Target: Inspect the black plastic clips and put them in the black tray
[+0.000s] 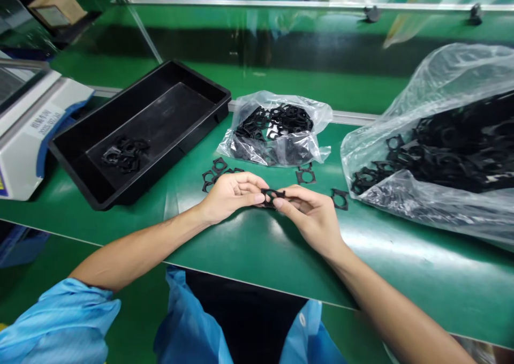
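My left hand [231,192] and my right hand [309,214] meet over the green table, both pinched on one small black plastic ring part [272,195] held between them. Loose black parts [219,170] lie just behind my left hand. Two more [305,175] rest behind my right hand, near an open clear bag of black parts [277,128].
A black tray [96,192] with a small heap of parts [124,152] sits at the left. A large clear bag of black parts [441,155] fills the right. A white and blue machine [28,123] stands at the far left. The green table's front edge [249,283] runs below my hands.
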Tool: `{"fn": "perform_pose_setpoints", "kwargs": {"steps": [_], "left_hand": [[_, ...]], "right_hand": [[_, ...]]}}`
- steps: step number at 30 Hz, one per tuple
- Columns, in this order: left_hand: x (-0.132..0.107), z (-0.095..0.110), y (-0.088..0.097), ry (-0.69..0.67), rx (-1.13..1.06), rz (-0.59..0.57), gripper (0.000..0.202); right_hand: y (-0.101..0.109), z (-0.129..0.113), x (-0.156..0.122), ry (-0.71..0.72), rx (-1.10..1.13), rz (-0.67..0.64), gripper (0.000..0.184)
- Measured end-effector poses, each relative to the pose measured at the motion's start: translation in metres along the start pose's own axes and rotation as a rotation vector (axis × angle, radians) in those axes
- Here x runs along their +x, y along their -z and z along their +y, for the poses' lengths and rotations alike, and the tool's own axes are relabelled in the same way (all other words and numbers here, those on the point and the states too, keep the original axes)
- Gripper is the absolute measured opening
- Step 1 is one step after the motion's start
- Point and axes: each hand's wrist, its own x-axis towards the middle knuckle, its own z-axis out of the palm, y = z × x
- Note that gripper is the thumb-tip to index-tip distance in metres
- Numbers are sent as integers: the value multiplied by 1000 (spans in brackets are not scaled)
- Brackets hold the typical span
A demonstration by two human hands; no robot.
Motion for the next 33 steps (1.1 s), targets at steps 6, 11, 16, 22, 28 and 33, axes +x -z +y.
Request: {"fn": "perform_pose_setpoints", "kwargs": {"steps": [6,11,16,22,28,33], "left_hand": [[1,0,1,29,-31,17,40],[2,0,4,79,-19,1,38],[1,2,6,55,99,-52,37],[1,12,7,108,122,-203,37],[3,14,11,188,44,-299,42],[2,11,10,107,71,-235,41]], "right_hand": [[2,-8,2,-101,56,-142,35],[1,-7,-1,64,-94,-92,36],[2,-5,-4,145,-246,-77,43],[4,-4,-2,98,-220,-122,43],[3,-9,-2,20,-132,-173,48],[1,-10,-3,54,-137,-122,48]]}}
